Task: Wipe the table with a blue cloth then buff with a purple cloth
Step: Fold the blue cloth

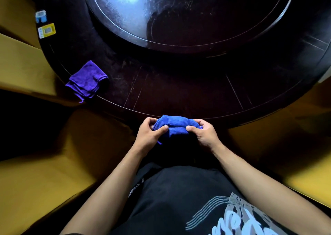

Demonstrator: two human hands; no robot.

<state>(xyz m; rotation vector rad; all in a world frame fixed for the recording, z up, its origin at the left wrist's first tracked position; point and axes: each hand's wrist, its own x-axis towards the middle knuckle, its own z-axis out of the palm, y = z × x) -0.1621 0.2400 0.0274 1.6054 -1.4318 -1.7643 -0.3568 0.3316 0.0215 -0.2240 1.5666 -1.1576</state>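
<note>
A blue cloth (176,126), bunched and folded, is held just off the near edge of the round dark wooden table (179,91). My left hand (151,133) grips its left end, thumb on top. Its right end is pinched by my right hand (204,132). A folded purple cloth (87,81) lies on the table at the left, near the rim, apart from both hands.
A glossy raised turntable (179,16) fills the table's middle and reflects a bright light. Two small stands, one blue (41,16) and one yellow (47,30), sit at the far left rim. Yellow-covered chairs (21,66) stand around the table on both sides.
</note>
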